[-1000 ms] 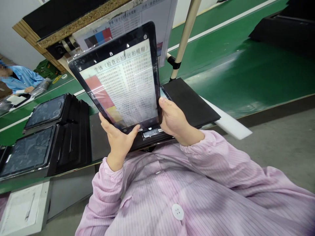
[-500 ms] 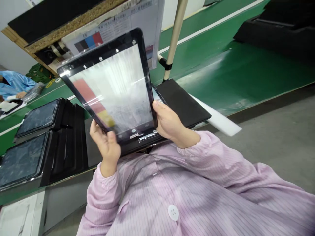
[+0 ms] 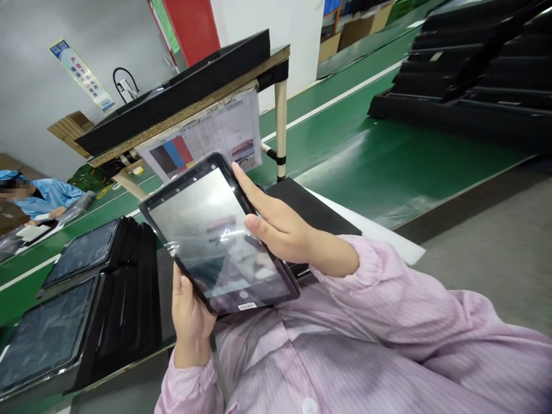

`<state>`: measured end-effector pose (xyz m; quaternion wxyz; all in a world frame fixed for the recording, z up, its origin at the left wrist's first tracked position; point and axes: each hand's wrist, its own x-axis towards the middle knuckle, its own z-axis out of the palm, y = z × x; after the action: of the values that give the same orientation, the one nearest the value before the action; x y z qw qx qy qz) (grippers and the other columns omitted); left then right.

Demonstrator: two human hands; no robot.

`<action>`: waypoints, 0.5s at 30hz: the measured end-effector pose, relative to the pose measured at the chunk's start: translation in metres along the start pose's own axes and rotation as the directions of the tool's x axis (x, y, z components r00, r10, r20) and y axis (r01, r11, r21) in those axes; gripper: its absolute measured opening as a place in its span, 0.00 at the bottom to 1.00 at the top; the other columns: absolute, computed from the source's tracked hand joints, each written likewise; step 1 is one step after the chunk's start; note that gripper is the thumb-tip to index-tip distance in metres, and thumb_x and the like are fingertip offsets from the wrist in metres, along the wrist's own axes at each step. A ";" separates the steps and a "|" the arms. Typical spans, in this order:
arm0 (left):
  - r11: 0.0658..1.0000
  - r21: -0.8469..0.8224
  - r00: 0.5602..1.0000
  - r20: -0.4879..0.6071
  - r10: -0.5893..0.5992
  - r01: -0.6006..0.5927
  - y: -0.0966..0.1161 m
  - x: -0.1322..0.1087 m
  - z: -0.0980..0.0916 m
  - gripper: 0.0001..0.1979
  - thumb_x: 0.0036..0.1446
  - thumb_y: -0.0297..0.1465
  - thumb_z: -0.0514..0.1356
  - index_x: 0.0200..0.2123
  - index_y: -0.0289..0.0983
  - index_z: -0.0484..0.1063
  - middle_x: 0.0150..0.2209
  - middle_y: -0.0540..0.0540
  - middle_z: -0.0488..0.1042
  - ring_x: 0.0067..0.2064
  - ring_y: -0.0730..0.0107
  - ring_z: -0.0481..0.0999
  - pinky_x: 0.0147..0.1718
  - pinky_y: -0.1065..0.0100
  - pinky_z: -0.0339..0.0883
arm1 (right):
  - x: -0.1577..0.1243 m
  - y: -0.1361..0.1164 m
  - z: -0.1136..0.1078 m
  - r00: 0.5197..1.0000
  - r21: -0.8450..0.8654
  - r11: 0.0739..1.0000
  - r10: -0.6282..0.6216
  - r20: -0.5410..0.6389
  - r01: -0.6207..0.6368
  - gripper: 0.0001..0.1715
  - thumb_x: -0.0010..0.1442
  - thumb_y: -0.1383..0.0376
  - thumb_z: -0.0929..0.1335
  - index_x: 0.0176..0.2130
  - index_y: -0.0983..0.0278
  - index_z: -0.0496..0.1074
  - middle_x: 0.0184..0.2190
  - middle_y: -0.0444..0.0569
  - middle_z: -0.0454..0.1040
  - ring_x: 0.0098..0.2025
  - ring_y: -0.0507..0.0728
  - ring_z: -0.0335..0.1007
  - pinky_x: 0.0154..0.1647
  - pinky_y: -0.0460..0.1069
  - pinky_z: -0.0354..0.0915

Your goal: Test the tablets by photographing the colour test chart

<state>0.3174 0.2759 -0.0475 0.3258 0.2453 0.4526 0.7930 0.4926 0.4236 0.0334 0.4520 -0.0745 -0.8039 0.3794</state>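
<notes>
A black-framed tablet (image 3: 219, 247) is held up tilted in front of my chest, its lit screen showing a blurry camera picture. My left hand (image 3: 190, 310) grips its lower left edge, thumb at the front. On the right edge lies my right hand (image 3: 280, 227), its thumb over the screen side and its fingers stretched along the frame towards the upper corner. The fingers behind the tablet are hidden. Behind it, a printed sheet with colour blocks (image 3: 202, 132) hangs under a shelf.
Stacked black trays with tablets (image 3: 56, 322) stand at the left. More black stacks (image 3: 466, 75) rise at the right on the green bench (image 3: 388, 167). A black board (image 3: 314, 210) and a white foam sheet (image 3: 388, 230) lie beside my right arm. A person in blue (image 3: 52, 198) sits far left.
The tablet has come lower and nearer my body. My right hand has slid up its right edge, with fingers straighter. The screen picture changed from colour blocks to a grey blur. My view has shifted upward.
</notes>
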 end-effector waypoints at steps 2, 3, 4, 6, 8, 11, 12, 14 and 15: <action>0.999 0.036 0.999 -0.043 -0.011 0.012 0.000 -0.005 -0.003 0.21 0.61 0.41 0.64 0.58 0.55 0.72 0.60 0.50 0.74 0.59 0.63 0.75 0.53 0.61 0.73 | -0.001 0.002 0.004 0.996 0.047 0.997 0.069 -0.052 -0.067 0.41 0.70 0.51 0.62 0.73 0.58 0.45 0.73 0.45 0.47 0.73 0.59 0.49 0.73 0.55 0.48; 0.998 0.053 0.998 -0.065 -0.011 0.015 0.002 -0.008 -0.005 0.22 0.61 0.41 0.64 0.58 0.56 0.72 0.60 0.50 0.75 0.58 0.64 0.75 0.54 0.61 0.73 | -0.002 0.004 0.007 0.992 0.080 0.992 0.107 -0.068 -0.101 0.40 0.68 0.51 0.64 0.73 0.58 0.50 0.72 0.45 0.50 0.72 0.60 0.51 0.73 0.55 0.49; 0.997 0.070 0.996 -0.084 -0.010 0.016 0.005 -0.012 -0.006 0.22 0.61 0.41 0.64 0.59 0.56 0.71 0.59 0.49 0.76 0.58 0.64 0.76 0.54 0.62 0.73 | -0.003 0.006 0.009 0.988 0.118 0.984 0.141 -0.070 -0.132 0.40 0.67 0.51 0.65 0.71 0.57 0.54 0.71 0.45 0.53 0.71 0.61 0.52 0.73 0.56 0.49; 0.994 0.102 0.993 -0.114 -0.018 0.030 0.015 -0.018 -0.009 0.22 0.61 0.40 0.63 0.59 0.54 0.71 0.58 0.48 0.76 0.57 0.64 0.77 0.54 0.62 0.73 | -0.005 0.012 0.011 0.978 0.201 0.962 0.200 -0.061 -0.184 0.40 0.64 0.49 0.68 0.69 0.56 0.58 0.70 0.45 0.57 0.71 0.62 0.54 0.73 0.57 0.49; 0.988 0.135 0.986 -0.154 -0.058 0.079 0.031 -0.022 -0.012 0.22 0.61 0.40 0.63 0.59 0.51 0.72 0.59 0.47 0.76 0.56 0.64 0.78 0.53 0.62 0.74 | -0.008 0.018 0.006 0.960 0.260 0.935 0.270 -0.076 -0.242 0.42 0.64 0.47 0.68 0.70 0.53 0.55 0.69 0.44 0.59 0.70 0.62 0.57 0.73 0.60 0.50; 0.965 0.181 0.963 -0.227 -0.146 0.189 0.053 -0.014 -0.023 0.23 0.59 0.38 0.65 0.58 0.47 0.73 0.58 0.44 0.76 0.54 0.63 0.79 0.51 0.64 0.75 | -0.021 0.030 -0.017 0.894 0.194 0.902 0.417 -0.165 -0.385 0.42 0.66 0.46 0.66 0.72 0.49 0.50 0.69 0.43 0.59 0.68 0.63 0.59 0.72 0.63 0.51; 0.955 0.196 0.953 -0.252 -0.169 0.221 0.058 -0.008 -0.029 0.24 0.57 0.38 0.66 0.58 0.46 0.73 0.57 0.44 0.77 0.52 0.63 0.79 0.51 0.64 0.75 | -0.027 0.035 -0.028 0.859 0.131 0.880 0.474 -0.192 -0.456 0.40 0.66 0.45 0.65 0.71 0.49 0.52 0.69 0.44 0.59 0.68 0.64 0.59 0.72 0.65 0.49; 0.930 0.229 0.929 -0.302 -0.213 0.288 0.061 0.006 -0.044 0.27 0.55 0.36 0.67 0.59 0.43 0.72 0.55 0.43 0.78 0.50 0.62 0.80 0.50 0.63 0.75 | -0.044 0.046 -0.049 0.784 0.008 0.804 0.582 -0.214 -0.595 0.38 0.65 0.43 0.65 0.68 0.52 0.61 0.66 0.46 0.64 0.68 0.67 0.58 0.74 0.66 0.45; 0.910 0.249 0.911 -0.334 -0.241 0.332 0.060 0.013 -0.052 0.28 0.55 0.35 0.67 0.60 0.42 0.72 0.54 0.42 0.79 0.50 0.61 0.81 0.51 0.61 0.75 | -0.054 0.051 -0.057 0.748 -0.033 0.760 0.630 -0.210 -0.649 0.37 0.65 0.43 0.65 0.66 0.54 0.64 0.64 0.48 0.66 0.68 0.67 0.58 0.74 0.66 0.43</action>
<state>0.2556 0.2341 -0.0175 0.3272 0.1007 0.6426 0.6855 0.5571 0.4656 -0.0199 0.3632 -0.4039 -0.7024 0.4600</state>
